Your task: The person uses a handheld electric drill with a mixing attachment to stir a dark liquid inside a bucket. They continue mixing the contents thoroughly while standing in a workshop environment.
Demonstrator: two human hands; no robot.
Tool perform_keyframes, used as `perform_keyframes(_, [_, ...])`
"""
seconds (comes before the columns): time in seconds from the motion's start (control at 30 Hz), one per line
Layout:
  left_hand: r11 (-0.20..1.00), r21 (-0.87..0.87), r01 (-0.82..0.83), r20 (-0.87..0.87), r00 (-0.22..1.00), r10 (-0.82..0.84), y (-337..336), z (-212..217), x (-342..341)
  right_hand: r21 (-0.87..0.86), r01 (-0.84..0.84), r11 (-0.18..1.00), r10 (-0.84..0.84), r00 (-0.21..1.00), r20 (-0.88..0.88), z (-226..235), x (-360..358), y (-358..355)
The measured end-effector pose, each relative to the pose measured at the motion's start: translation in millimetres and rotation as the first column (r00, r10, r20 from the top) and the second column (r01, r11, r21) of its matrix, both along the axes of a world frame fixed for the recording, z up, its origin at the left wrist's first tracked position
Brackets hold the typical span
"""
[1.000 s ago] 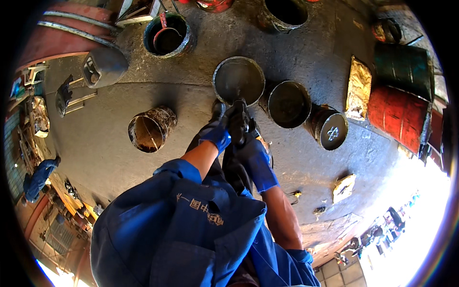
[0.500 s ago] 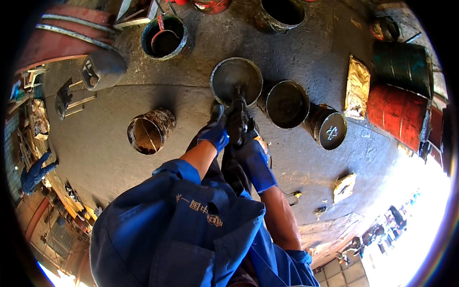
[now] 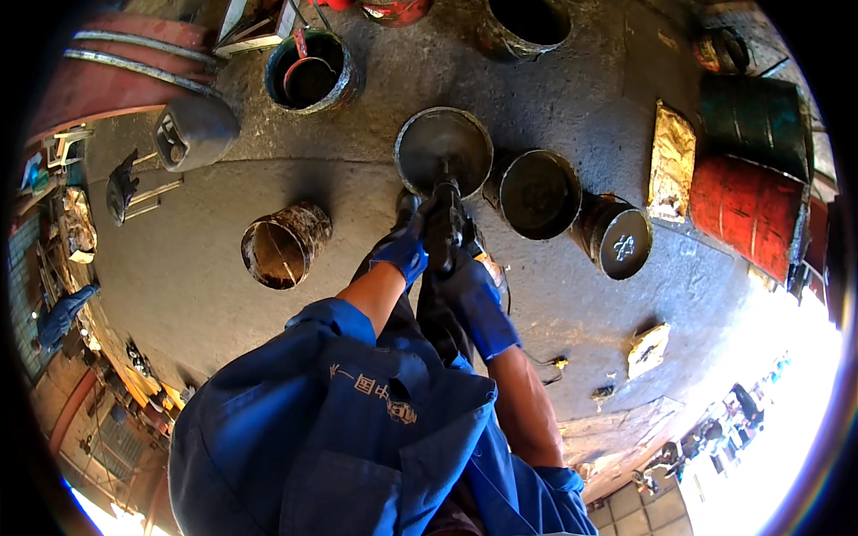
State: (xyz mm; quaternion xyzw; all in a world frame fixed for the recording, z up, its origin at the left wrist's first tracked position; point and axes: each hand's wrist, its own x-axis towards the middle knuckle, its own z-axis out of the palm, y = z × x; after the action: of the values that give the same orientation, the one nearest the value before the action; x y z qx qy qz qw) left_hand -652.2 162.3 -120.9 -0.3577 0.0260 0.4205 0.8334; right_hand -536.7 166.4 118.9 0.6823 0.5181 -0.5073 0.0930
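Note:
Both blue-gloved hands are closed round a dark, grimy power drill, held between my legs. My left hand grips its left side, and my right hand is wrapped round its near right part. A shaft runs from the drill into the dark grey contents of a round bucket just ahead. The lower end of the shaft is hidden in that grey mass. To the bucket's right stands a second bucket with dark contents, and beyond it a smaller one with a pale mark on its dark surface.
A stained, tilted-looking bucket stands at left, near a dark jerrycan. Farther off, a bucket holds a red-handled pot. Red and green drums lie at right. A cord with a yellow connector trails on the floor.
The view has shifted very slightly, so the buckets sit a little farther right. My hands keep the same hold on the drill, and its shaft remains in the bucket.

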Motion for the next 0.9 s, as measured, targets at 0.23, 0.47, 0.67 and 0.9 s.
perform_keyframes(0.23, [0.981, 0.188, -0.040, 0.138, 0.990, 0.014, -5.4, -29.4, 3.0, 0.064, 0.009, 0.998, -0.010, 1.000, 0.016, 11.5, 0.3, 4.5])
perform_keyframes(0.47, [0.998, 0.066, 0.004, 0.078, 0.997, -0.009, 4.0, -0.8, 5.2, 0.011, -0.013, 1.000, 0.013, 1.000, -0.022, -4.6, 6.7, -0.7])
perform_keyframes(0.67, [0.989, 0.146, -0.008, 0.071, 0.997, -0.002, -5.7, -7.8, -3.5, 0.007, -0.014, 1.000, 0.014, 1.000, 0.007, 0.0, -2.5, -2.3])
perform_keyframes(0.9, [0.971, 0.237, -0.041, 0.124, 0.992, 0.011, -4.8, -15.7, -1.8, 0.000, -0.011, 1.000, 0.011, 1.000, -0.010, 1.9, 0.2, 7.9])
